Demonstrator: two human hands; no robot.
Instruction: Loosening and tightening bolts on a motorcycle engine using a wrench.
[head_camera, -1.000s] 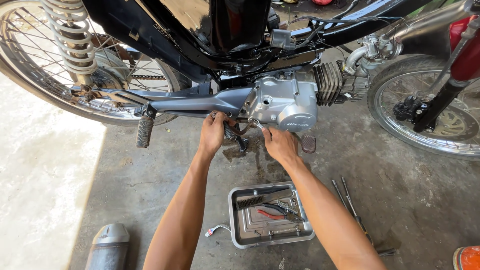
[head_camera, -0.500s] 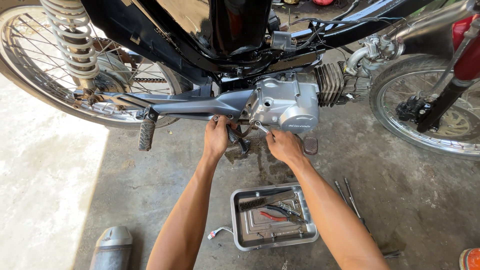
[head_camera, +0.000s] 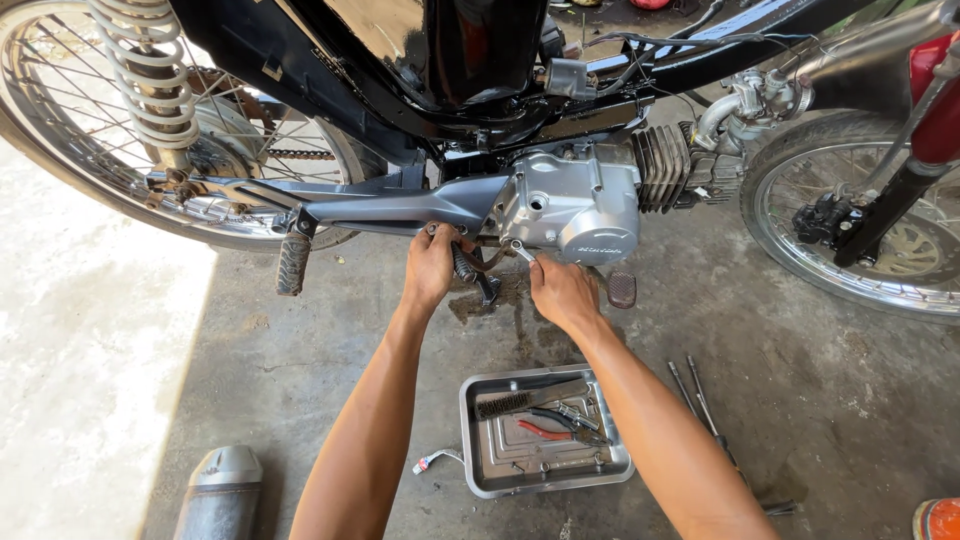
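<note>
Left hand (head_camera: 432, 268) fingers wrapped round black footpeg bar (head_camera: 470, 270) under silver engine case (head_camera: 572, 205), steadying it. Right hand (head_camera: 562, 292) fingers pinch small wrench (head_camera: 520, 250) at case's lower edge. Metal tool tray (head_camera: 480, 455) on concrete floor (head_camera: 330, 380), within reach between forearms.

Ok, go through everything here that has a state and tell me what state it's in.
Left hand: closed around a part under the frame.
Right hand: fingers on a small metal tool at the engine cover.
Metal tray: on the floor, holding tools.
Exhaust muffler: detached, lying on the floor.
</note>
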